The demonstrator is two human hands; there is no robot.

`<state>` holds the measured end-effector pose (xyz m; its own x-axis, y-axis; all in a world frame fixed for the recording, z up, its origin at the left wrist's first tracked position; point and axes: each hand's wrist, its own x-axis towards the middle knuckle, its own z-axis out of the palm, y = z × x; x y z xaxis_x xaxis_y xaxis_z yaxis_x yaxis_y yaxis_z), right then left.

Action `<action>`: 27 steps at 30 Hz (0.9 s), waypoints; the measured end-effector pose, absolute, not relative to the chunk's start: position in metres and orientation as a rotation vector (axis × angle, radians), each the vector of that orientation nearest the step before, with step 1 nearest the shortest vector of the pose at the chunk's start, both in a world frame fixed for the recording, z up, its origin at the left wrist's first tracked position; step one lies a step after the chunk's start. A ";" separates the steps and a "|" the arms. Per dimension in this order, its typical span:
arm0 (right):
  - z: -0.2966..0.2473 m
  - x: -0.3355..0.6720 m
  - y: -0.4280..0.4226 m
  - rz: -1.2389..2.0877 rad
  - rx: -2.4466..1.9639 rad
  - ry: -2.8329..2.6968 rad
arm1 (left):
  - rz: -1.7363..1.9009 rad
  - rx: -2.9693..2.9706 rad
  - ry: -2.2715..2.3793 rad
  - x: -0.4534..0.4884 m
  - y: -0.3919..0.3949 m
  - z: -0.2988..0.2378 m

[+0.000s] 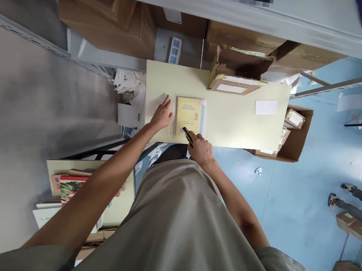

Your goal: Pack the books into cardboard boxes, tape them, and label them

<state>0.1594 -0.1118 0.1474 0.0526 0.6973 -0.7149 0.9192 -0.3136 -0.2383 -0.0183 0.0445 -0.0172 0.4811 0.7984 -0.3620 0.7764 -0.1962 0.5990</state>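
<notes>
A yellow book (189,113), apparently in a clear wrapper, lies flat on the pale yellow tabletop (231,130) in front of me. Just left of it, my left hand (162,114) rests with its fingers stretched out, holding nothing. My right hand (201,150) is closed around a black and yellow utility knife (188,136). The knife's tip points up and left, over the book's lower edge. Whether the blade is out is too small to tell.
An open carton (233,86) and a white paper slip (265,107) lie on the table. Behind are larger cartons (109,25) and a power strip (175,50). A box of small parcels (296,137) stands at the right. A person's legs (361,204) show far right.
</notes>
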 end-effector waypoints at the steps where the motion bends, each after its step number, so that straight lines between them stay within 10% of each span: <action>1: 0.150 0.171 -0.113 -1.111 2.102 1.630 | 0.078 1.954 1.322 -0.014 0.039 -0.010; 27: 0.251 0.483 0.103 0.227 2.628 2.376 | 0.935 2.337 0.963 0.272 0.094 0.285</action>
